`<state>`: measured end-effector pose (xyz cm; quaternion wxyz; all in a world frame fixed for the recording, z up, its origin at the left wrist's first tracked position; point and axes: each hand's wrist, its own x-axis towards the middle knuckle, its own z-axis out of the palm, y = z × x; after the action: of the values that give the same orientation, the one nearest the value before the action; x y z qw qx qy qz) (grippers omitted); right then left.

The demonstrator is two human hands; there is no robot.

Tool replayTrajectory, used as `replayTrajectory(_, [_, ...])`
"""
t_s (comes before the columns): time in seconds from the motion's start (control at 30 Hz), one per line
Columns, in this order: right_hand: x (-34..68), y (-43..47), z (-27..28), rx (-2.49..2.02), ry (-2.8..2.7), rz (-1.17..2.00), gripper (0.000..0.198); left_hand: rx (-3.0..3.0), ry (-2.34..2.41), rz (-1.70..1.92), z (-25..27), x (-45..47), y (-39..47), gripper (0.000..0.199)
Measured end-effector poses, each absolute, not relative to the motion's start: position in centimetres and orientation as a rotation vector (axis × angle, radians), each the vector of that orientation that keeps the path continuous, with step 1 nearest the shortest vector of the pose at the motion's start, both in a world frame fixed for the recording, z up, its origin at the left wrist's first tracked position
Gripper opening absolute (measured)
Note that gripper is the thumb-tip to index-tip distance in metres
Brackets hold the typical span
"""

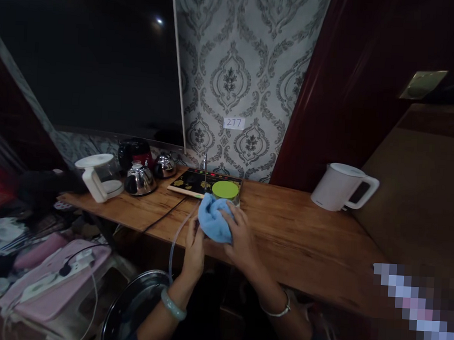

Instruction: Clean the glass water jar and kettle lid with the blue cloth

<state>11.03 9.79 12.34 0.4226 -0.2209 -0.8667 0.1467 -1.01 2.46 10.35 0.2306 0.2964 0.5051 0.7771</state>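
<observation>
My right hand [242, 239] presses a light blue cloth [214, 219] against a clear container with a green lid [225, 189], which stands at the near edge of a black tea tray [190, 181]. My left hand [194, 249] rests on the wooden table's front edge [282, 274], touching the cloth's lower left side. Both wrists wear bangles. The container's body is mostly hidden behind the cloth.
A white electric kettle [342, 187] stands at the right. Two steel kettles [139, 179], a dark pot and a white-lidded glass jug [97, 176] stand at the left. A clear hose [178, 233] drops to a metal basin [138, 305]. A power strip lies on a pink stool [59, 278].
</observation>
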Motion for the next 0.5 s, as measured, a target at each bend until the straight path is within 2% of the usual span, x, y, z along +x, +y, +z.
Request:
replayTrajectory(0.3, [12.3,5.8,9.9,-0.638,-2.285,0.255,0.077,0.487,1.131,2.03,9.3,-1.3,0.4,0.053])
replayTrajectory(0.5, [11.3,3.4,8.5,-0.592,-2.3,0.638,0.079,0.551,1.044,1.904,8.8,-1.4,-3.1,0.074])
